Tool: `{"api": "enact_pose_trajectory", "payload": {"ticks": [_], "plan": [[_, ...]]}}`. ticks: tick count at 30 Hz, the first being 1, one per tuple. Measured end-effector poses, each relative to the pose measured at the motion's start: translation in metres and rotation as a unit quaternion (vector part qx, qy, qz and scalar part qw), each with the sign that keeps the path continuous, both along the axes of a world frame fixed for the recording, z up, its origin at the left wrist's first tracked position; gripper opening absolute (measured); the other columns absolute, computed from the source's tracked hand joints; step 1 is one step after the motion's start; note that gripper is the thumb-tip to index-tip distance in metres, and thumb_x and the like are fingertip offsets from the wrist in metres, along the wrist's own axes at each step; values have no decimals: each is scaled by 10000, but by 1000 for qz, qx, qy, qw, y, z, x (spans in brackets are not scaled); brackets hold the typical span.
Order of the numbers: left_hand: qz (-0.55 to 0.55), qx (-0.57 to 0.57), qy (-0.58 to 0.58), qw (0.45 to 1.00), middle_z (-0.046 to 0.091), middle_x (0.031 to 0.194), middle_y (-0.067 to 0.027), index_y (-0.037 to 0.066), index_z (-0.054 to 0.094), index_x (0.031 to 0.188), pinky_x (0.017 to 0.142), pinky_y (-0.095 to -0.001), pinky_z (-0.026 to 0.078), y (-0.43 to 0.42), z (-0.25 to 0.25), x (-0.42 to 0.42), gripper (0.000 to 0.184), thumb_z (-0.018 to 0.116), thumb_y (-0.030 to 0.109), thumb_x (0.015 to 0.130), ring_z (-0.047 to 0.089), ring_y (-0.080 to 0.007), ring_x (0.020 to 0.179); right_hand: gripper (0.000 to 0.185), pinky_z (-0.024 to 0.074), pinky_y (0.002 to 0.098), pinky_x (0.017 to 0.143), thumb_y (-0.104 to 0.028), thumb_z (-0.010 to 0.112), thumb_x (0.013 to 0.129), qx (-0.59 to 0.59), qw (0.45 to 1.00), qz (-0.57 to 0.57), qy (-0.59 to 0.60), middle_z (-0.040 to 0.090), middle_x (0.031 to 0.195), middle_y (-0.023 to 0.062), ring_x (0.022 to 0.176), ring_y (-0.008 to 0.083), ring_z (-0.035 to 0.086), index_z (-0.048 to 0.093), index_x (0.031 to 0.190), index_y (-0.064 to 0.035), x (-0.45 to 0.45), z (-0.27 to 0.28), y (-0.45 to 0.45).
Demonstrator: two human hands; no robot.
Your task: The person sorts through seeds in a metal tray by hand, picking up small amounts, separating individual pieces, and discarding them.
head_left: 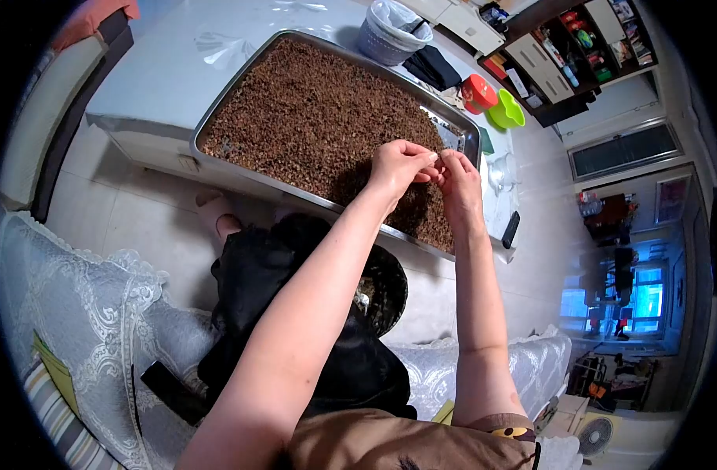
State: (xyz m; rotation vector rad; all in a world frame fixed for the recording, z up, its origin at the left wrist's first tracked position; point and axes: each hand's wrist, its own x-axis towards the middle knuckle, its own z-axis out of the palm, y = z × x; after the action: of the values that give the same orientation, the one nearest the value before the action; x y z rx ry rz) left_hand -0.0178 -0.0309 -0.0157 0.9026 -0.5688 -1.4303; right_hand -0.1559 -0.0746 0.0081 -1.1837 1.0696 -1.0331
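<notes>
A large metal tray (204, 125) holds a thick layer of brown, crumbly dried bits (319, 110). Above its right part, my left hand (401, 168) and my right hand (460, 184) meet with fingertips close together. Both hands are closed in a pinch, thumbs against fingers. Whatever lies between the fingertips is too small to make out. Near the tray's right end, by my hands, a patch of bare metal shows through the brown bits.
The tray rests on a pale table (159, 86). Behind it stand a lined wastebasket (386, 39), a dark folded cloth (431, 68), a red container (478, 94) and a green bowl (507, 110). A black remote (511, 229) lies at the right edge. Below the tray sits a dark round bin (390, 290).
</notes>
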Motion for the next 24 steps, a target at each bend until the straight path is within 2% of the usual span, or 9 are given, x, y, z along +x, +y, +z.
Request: {"api": "enact_pose_trajectory", "payload": {"ticks": [3, 9, 12, 13, 16, 17, 20, 21, 24], "plan": [[11, 28, -40, 999, 703, 860, -79, 5, 642, 1043, 645, -215, 540, 2, 3, 2, 183, 681, 136, 922, 691, -130, 738, 148, 459, 223, 597, -166, 663, 928, 13, 1000, -8, -7, 594, 802, 6, 676, 85, 551, 622, 967, -29, 1, 0, 0], [40, 60, 27, 997, 707, 1001, -110, -12, 662, 1100, 659, -242, 554, -5, -4, 6, 208, 652, 95, 921, 688, -133, 831, 137, 447, 226, 592, -179, 645, 949, -1, 1000, 0, -16, 582, 779, -9, 673, 78, 540, 631, 968, -44, -17, 4, -12], [124, 3, -150, 981, 720, 1008, -134, -6, 671, 1144, 702, -298, 564, -8, -10, 2, 257, 592, 81, 915, 712, -192, 825, 159, 428, 212, 583, -193, 663, 941, -37, 999, 8, 36, 578, 765, -18, 649, 70, 526, 638, 981, -41, -15, 11, -6], [122, -1, -211, 970, 722, 1045, -104, 32, 677, 1182, 805, -297, 549, -9, -12, 4, 298, 613, 136, 910, 689, -174, 941, 171, 423, 207, 582, -202, 666, 941, -50, 996, 9, 70, 580, 766, -21, 647, 65, 521, 639, 986, -39, -12, 12, -3], [91, -34, -124, 988, 718, 1067, -113, 7, 693, 1133, 874, -301, 526, -8, -5, 5, 312, 663, 206, 896, 669, -167, 991, 210, 412, 198, 575, -227, 673, 941, -92, 985, 10, 143, 587, 770, -26, 641, 52, 511, 642, 983, -23, 1, 11, 6], [95, -51, -140, 984, 730, 1009, -101, 2, 707, 1095, 785, -299, 551, -4, -1, 3, 286, 678, 203, 894, 685, -151, 912, 226, 412, 198, 569, -235, 674, 942, -107, 983, 10, 152, 590, 772, -24, 640, 49, 510, 644, 971, -13, 7, 9, 8], [34, -36, -106, 993, 736, 925, -79, 1, 711, 1077, 663, -294, 557, -10, -10, 2, 253, 667, 184, 908, 696, -141, 804, 260, 416, 190, 561, -257, 656, 955, -128, 977, 12, 167, 614, 790, -7, 643, 46, 529, 632, 966, 2, 14, 1, 9], [48, -42, -103, 993, 732, 861, -81, -19, 707, 1055, 568, -275, 542, -9, -10, 3, 219, 656, 141, 914, 692, -132, 722, 260, 417, 190, 560, -257, 652, 957, -123, 979, 10, 164, 618, 791, -3, 642, 47, 533, 629, 969, 1, 16, -1, 9], [8, -11, -103, 995, 716, 963, -81, -20, 685, 1099, 651, -250, 539, -9, -7, 6, 210, 628, 99, 936, 683, -130, 851, 251, 414, 190, 550, -253, 638, 960, -100, 984, 14, 148, 632, 778, 16, 627, 54, 538, 617, 967, -3, 17, -7, 2]]}}
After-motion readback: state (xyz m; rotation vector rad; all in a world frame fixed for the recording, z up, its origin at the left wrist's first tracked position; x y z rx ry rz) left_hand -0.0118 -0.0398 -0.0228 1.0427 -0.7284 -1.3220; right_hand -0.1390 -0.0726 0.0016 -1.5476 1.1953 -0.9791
